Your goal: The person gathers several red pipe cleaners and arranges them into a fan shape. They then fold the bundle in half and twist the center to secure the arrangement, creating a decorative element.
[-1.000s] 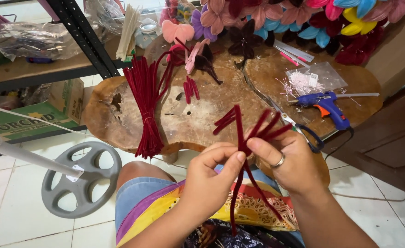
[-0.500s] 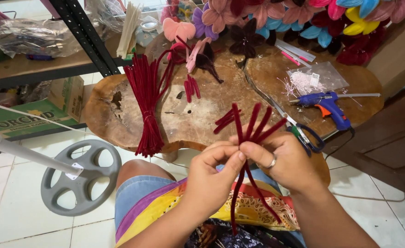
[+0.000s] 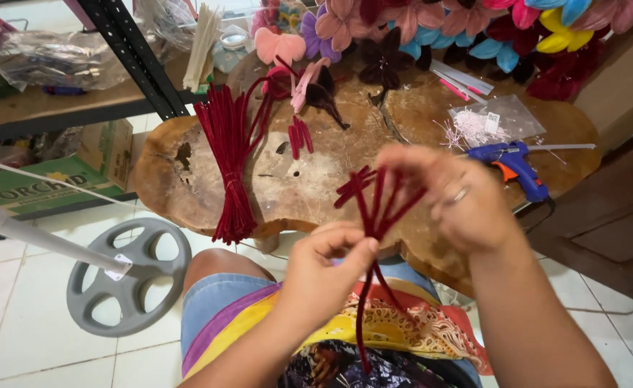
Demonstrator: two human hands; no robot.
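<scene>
Dark red pipe cleaners [image 3: 374, 208] stand bunched above the person's lap, pinched at their crossing by the left hand [image 3: 324, 276], thumb and forefinger closed tight on the stems. The right hand [image 3: 460, 197] is curled over the fanned upper tips, fingers touching them; it is blurred, with a ring showing. One long stem hangs down over the patterned cloth [image 3: 395, 330]. Beyond lies the wooden slab table [image 3: 309, 179], bearing a tied red bundle [image 3: 230, 165] on the left, a blue glue gun [image 3: 514, 162] on the right, and fuzzy flowers [image 3: 431, 29] along the far edge.
</scene>
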